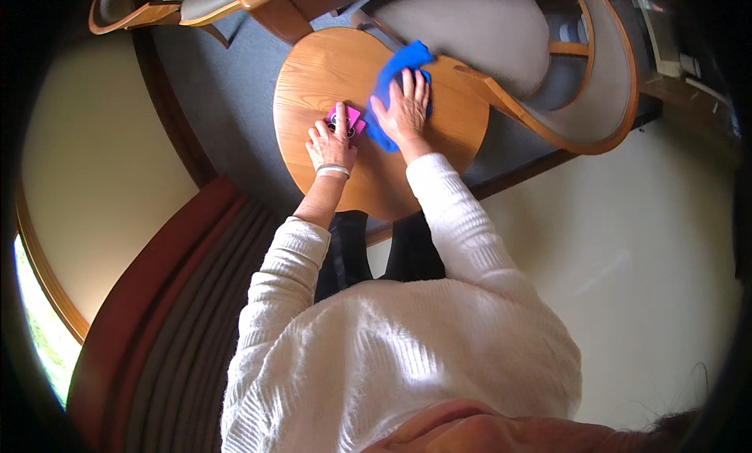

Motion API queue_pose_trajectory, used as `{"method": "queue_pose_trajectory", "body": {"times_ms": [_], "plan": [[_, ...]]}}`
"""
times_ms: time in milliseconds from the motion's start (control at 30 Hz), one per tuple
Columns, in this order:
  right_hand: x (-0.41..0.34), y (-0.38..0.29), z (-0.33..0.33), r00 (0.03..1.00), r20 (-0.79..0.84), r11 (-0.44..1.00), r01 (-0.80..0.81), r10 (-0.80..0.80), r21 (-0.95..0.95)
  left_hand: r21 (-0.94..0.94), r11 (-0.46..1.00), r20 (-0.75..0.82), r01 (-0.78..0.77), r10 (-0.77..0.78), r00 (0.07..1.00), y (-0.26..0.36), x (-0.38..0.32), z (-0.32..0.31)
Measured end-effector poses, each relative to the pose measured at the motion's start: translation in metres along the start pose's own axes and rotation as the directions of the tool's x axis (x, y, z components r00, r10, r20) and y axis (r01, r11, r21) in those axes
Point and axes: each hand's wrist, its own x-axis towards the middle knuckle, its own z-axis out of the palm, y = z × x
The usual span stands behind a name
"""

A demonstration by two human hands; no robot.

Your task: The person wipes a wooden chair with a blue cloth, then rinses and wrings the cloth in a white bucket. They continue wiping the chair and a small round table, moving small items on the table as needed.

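A round, light-brown wooden table (311, 65) with visible grain stands before me. On its right half lies a crumpled blue cloth (406, 59), pressed under my right hand (406, 109) with the fingers spread over it. To the left of the cloth, my left hand (332, 144) holds a few pink cards or coasters (354, 115) with dark round prints against the tabletop. Its index finger stretches across their top, and the fingers hide part of them. The cloth's left edge comes close to the pink pieces.
A wood-framed chair with a pale padded seat (464, 30) stands beyond the table, its curved back (611, 83) to the right. Other wooden furniture (282, 12) stands at the far side. A dark red panel with a ribbed side (158, 277) rises at left over grey carpet (194, 71).
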Motion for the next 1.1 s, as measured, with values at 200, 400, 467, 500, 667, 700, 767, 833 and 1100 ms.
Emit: {"method": "queue_pose_trajectory", "body": {"times_ms": [200,400,467,500,667,700,767,833,1100], "plan": [[-0.1,0.036,-0.059,0.955,0.188,0.97,0.207,-0.229,0.13,0.053,0.997,0.016,-0.058,0.057,0.998,-0.002,0.001,0.003],[-0.14,0.095,-0.069,0.994,0.075,0.995,-0.078,0.082,-0.059,-0.031,0.998,-0.013,-0.062,0.061,0.998,-0.015,-0.001,0.011],[-0.105,0.097,-0.051,0.993,0.021,0.988,-0.114,0.117,-0.103,-0.051,0.995,-0.052,-0.081,0.078,0.996,-0.019,-0.003,0.018],[-0.084,0.094,-0.039,0.993,-0.012,0.985,-0.117,0.116,-0.125,-0.057,0.995,-0.05,-0.08,0.077,0.996,-0.022,-0.004,0.022],[-0.018,0.067,-0.003,0.984,-0.14,0.986,-0.125,0.109,-0.111,-0.32,0.943,-0.138,-0.096,0.054,0.989,-0.041,0.0,0.025],[-0.016,0.065,-0.001,0.983,-0.151,0.985,-0.12,0.101,-0.122,-0.357,0.927,-0.167,-0.114,0.057,0.984,-0.046,0.001,0.023],[-0.015,0.064,-0.002,0.985,-0.138,0.984,-0.121,0.103,-0.128,-0.431,0.892,-0.225,-0.137,0.041,0.974,-0.055,0.0,0.019],[-0.006,0.059,0.0,0.981,-0.152,0.984,-0.138,0.121,-0.113,-0.476,0.867,-0.251,-0.146,0.024,0.968,-0.063,-0.004,0.015],[0.033,-0.04,0.065,0.921,-0.123,0.911,0.386,-0.37,0.145,-0.536,0.841,-0.196,-0.071,-0.042,0.98,-0.074,-0.039,-0.007]]}}
